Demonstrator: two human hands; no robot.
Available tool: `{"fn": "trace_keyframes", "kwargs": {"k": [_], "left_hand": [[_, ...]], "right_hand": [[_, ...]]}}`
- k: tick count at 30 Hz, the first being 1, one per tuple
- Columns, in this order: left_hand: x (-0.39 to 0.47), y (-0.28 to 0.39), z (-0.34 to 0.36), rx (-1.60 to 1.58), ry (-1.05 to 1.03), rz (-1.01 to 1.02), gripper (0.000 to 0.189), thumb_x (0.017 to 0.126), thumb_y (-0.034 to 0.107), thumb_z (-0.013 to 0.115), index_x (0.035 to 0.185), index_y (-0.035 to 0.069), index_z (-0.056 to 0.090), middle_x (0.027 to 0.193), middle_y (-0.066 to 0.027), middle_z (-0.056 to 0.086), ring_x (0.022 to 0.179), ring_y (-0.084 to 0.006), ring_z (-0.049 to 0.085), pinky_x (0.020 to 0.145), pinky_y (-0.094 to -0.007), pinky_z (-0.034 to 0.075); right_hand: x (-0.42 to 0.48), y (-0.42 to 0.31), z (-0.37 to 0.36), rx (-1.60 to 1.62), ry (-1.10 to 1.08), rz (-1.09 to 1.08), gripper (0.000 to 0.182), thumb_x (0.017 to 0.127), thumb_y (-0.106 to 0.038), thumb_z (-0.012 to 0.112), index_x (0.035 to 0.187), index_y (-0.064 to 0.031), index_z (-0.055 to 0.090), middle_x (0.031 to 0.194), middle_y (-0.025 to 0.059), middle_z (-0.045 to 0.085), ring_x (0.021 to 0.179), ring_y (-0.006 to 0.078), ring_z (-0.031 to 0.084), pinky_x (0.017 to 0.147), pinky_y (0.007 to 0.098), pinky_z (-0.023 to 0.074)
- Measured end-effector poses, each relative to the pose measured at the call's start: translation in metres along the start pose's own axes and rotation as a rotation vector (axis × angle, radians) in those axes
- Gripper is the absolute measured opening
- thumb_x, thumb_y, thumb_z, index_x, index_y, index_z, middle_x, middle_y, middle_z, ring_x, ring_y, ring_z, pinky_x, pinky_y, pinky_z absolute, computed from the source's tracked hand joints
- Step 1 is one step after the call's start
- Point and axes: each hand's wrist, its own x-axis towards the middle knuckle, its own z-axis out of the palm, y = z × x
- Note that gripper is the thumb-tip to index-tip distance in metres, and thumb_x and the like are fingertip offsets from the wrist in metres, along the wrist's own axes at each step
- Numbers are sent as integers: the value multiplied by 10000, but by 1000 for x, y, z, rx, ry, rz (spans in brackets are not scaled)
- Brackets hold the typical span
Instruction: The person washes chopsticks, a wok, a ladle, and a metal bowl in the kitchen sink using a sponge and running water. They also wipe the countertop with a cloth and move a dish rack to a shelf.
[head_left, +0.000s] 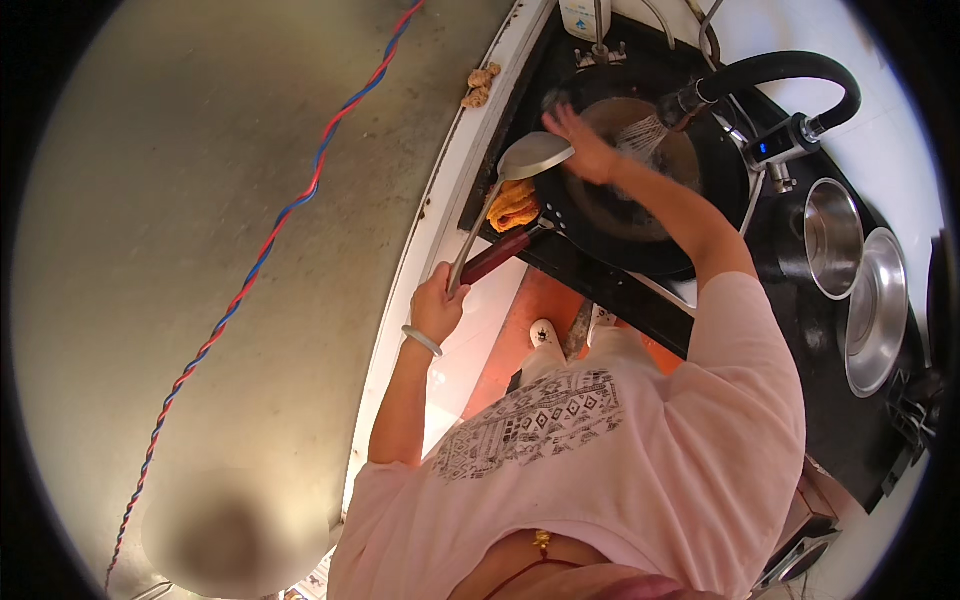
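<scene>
My left hand (438, 306), with a pale bangle at the wrist, grips the metal handle of a ladle or wok turner (535, 154). Its broad grey head is raised near the wok's left rim. A dark wok (637, 251) sits at the sink, and its red-brown handle (495, 256) ends beside my left hand; whether they touch I cannot tell. My right hand (585, 146), slightly blurred, reaches over the wok with fingers extended and no object visible in it. Water sprays from a black flexible faucet (679, 109) into the wok, where brownish water lies.
An orange cloth (514, 206) lies by the wok handle. Ginger-like pieces (480, 86) rest on the white ledge. At right stand a steel pot (832, 240) and a metal basin (876, 315). A white bottle (583, 19) is behind the sink. A red-blue twisted cord (259, 266) crosses the left.
</scene>
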Motion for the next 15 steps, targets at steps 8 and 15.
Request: {"fn": "trace_keyframes", "kwargs": {"k": [8, 15], "left_hand": [[-2, 3, -1, 58, -23, -1, 236, 751, 122, 633, 863, 47, 439, 665, -161, 569, 654, -354, 567, 563, -421, 423], [-3, -1, -4, -13, -40, -12, 221, 757, 112, 625, 836, 38, 432, 644, -152, 551, 630, -348, 555, 555, -411, 410]], "right_hand": [[-141, -26, -24, 619, -414, 116, 533, 913, -315, 382, 1355, -53, 241, 1382, 242, 213, 1291, 382, 182, 1071, 424, 132], [-124, 54, -55, -100, -310, 124, 499, 890, -291, 445, 1307, -45, 327, 1357, 222, 284, 1256, 390, 253, 1042, 406, 207]]}}
